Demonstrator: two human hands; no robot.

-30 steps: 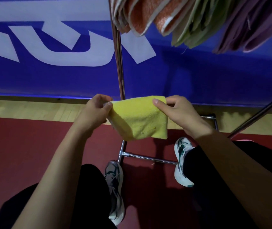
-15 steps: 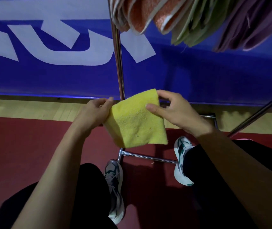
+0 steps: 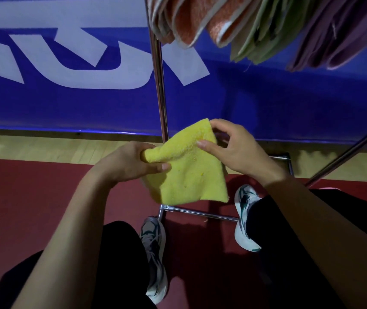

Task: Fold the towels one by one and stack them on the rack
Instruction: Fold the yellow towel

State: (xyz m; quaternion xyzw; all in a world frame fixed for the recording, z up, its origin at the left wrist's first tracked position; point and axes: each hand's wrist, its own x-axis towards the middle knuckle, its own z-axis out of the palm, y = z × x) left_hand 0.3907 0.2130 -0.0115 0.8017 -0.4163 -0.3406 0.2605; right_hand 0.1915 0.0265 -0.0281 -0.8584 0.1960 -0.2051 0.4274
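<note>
I see my left hand (image 3: 131, 162) clenched around the bunched corner of the yellow towel (image 3: 191, 172), held in the air in the middle of my view. My right hand (image 3: 233, 150) pinches its top edge. The rack (image 3: 160, 92) pole stands behind, with folded towels (image 3: 256, 25) hanging at 1 o'clock.

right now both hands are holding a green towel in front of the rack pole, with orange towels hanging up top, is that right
Not quite: the towel is yellow, not green, as the head view shows. The left hand and right hand both hold it in front of the rack pole, with orange towels hanging above.
</note>
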